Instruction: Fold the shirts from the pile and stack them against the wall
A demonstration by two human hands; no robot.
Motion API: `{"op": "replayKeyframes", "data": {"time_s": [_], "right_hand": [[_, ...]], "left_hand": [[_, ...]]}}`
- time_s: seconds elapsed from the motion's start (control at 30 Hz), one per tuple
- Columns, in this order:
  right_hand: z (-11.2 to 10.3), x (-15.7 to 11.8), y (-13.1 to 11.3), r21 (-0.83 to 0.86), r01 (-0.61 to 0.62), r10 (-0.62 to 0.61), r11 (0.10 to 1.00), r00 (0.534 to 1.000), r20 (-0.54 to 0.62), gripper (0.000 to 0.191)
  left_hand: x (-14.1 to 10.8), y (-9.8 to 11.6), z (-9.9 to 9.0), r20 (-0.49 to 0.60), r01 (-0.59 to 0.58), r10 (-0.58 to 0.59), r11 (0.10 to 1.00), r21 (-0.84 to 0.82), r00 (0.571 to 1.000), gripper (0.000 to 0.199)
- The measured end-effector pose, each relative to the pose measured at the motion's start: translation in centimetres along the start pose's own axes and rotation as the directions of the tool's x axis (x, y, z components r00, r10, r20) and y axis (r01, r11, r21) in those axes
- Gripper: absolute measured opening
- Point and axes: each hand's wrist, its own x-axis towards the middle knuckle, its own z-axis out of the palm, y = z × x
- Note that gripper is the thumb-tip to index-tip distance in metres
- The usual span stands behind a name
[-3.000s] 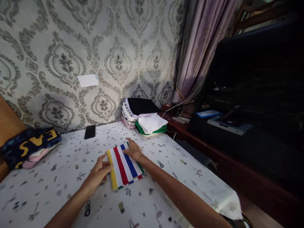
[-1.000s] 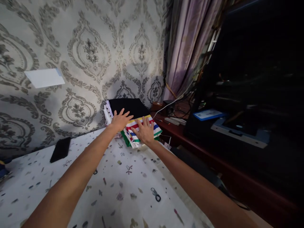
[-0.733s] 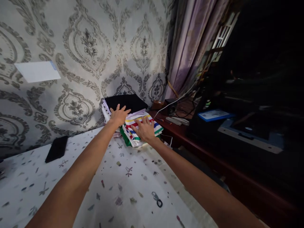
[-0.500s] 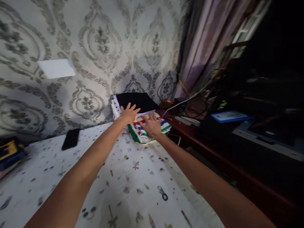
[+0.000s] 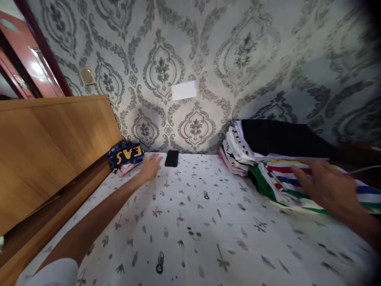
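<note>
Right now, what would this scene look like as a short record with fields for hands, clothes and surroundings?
left hand: open, between the navy bundle and the phone; contact unclear
right hand: open over the striped cloth; blurred, contact unclear
striped cloth: folded, with green cloth beneath
black cloth: folded, atop the stack behind
navy bundle: yellow letters, beside the wooden panel
phone: flat on the patterned sheet, near the wall

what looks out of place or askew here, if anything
Nothing looks spilled or damaged. The green cloth pokes out untidily from beneath the folded striped cloth, and the white card on the patterned wall seems slightly tilted from this angle.
</note>
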Motion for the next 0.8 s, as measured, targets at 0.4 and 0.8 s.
{"op": "replayKeyframes", "data": {"time_s": [0.4,0.8], "right_hand": [[-2.4,-8.2,-11.2,0.315,0.36,-0.357,0.878,0.932,-0.067,0.042],[-4.9,-19.4,-23.0,0.658,0.475,-0.698,0.585,0.708,0.11,0.048]], "left_hand": [[-2.4,-13.8,-2.4,-0.005,0.531,-0.536,0.836,-0.14,0.844,0.031],[-11.7,4.7,-9.2,0.189,-0.012,0.69,0.276,-0.961,0.699,0.022]]}}
